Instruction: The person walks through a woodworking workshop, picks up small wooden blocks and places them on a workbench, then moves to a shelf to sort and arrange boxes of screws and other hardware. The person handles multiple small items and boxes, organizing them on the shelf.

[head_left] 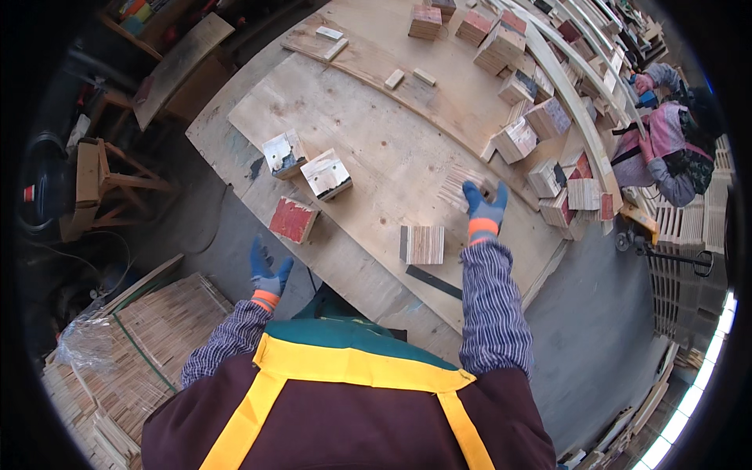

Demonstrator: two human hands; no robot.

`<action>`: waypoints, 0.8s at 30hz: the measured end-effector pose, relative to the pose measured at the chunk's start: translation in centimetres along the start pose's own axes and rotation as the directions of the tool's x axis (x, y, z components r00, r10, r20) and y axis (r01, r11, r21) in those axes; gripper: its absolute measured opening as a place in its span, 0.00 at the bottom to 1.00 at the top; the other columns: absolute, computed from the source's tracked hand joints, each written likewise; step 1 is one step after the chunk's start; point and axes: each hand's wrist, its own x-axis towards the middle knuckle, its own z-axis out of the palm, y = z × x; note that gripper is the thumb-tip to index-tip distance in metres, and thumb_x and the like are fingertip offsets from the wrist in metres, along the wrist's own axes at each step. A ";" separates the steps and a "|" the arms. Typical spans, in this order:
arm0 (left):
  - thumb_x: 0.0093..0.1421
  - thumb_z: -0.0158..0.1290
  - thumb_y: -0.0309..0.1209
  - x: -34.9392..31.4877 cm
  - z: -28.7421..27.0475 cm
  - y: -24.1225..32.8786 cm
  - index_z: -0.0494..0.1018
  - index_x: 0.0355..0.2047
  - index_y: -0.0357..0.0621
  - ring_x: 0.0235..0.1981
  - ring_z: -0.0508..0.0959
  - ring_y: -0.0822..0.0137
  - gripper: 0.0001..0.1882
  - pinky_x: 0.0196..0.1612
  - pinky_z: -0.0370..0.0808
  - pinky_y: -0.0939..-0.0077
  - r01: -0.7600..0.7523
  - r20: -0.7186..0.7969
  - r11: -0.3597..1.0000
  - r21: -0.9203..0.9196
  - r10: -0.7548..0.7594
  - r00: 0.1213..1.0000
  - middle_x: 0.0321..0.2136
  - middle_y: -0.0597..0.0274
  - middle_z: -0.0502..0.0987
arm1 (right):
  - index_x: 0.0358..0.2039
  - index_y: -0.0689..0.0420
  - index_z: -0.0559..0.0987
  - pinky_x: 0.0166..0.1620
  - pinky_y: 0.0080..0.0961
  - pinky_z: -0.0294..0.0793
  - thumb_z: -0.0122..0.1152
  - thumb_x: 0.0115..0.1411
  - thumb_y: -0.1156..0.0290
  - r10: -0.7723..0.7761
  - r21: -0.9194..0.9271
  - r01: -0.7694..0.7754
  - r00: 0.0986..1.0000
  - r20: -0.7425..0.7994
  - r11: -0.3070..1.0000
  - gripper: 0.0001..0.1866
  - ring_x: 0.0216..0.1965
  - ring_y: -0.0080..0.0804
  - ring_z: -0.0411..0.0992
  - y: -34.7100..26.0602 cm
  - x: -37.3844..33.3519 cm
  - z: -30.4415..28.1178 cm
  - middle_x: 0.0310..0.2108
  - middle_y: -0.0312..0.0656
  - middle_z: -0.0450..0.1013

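My right hand [486,213], in a blue glove with an orange cuff, grips the end of a striped, layered wooden block [454,186] over the board. The block is slightly blurred. Off the near left edge of the table, my left hand [269,274], gloved alike, is empty with its fingers apart. Closest to it is a red-faced wooden block [293,219]. Two pale-topped blocks, a left one [283,153] and a right one [327,174], stand just beyond that. Another layered block [423,244] sits between my hands, beside a dark strip [434,281].
Many stacked blocks [513,141] line the right side of the plywood table [360,117]. Small wood pieces [394,79] lie along a raised strip. Another person [666,145] works at the right. A wooden stand [117,188] and bundled wood [164,329] are at the left.
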 end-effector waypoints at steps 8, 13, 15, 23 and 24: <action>0.51 0.66 0.34 -1.6 1.7 1.1 0.50 0.67 0.43 0.54 0.69 0.59 0.48 0.54 0.70 0.66 -0.066 0.069 0.998 0.012 0.065 0.996 0.59 0.53 0.62 | 0.66 0.50 0.58 0.61 0.40 0.62 0.78 0.40 0.57 -0.405 -0.269 0.431 0.902 0.148 0.861 0.54 0.61 0.53 0.61 0.9 -4.3 -1.5 0.61 0.57 0.62; 0.51 0.65 0.32 -2.0 2.8 3.2 0.53 0.66 0.43 0.50 0.70 0.59 0.46 0.52 0.71 0.66 -0.090 0.131 0.995 0.032 0.085 0.988 0.53 0.54 0.65 | 0.66 0.54 0.56 0.61 0.40 0.64 0.75 0.40 0.66 -0.037 -0.598 0.221 0.952 0.304 0.770 0.53 0.58 0.51 0.64 3.2 -13.3 1.2 0.57 0.57 0.64; 0.51 0.65 0.31 -2.0 2.8 4.1 0.53 0.66 0.44 0.50 0.70 0.59 0.46 0.53 0.71 0.65 -0.122 0.136 0.992 0.029 0.117 0.984 0.54 0.54 0.64 | 0.66 0.55 0.56 0.59 0.39 0.66 0.74 0.41 0.66 -0.077 -0.455 0.195 0.961 0.265 0.869 0.52 0.57 0.49 0.66 3.9 -13.3 1.5 0.56 0.55 0.65; 0.51 0.64 0.30 -2.3 4.0 6.1 0.52 0.67 0.44 0.52 0.70 0.59 0.45 0.54 0.70 0.64 -0.113 0.186 0.993 -0.033 0.117 0.976 0.56 0.52 0.64 | 0.63 0.55 0.62 0.43 0.47 0.80 0.51 0.53 0.37 0.313 0.514 -0.846 0.531 0.788 0.140 0.45 0.47 0.52 0.74 1.6 -12.5 -5.9 0.53 0.56 0.68; 0.52 0.64 0.30 -2.5 4.3 6.4 0.52 0.67 0.44 0.53 0.70 0.58 0.45 0.55 0.70 0.64 -0.119 0.192 0.992 -0.047 0.126 0.973 0.57 0.52 0.64 | 0.64 0.55 0.61 0.42 0.48 0.80 0.48 0.54 0.35 0.194 0.519 -0.855 0.511 0.837 0.009 0.45 0.47 0.53 0.73 0.8 -13.0 -6.2 0.55 0.58 0.67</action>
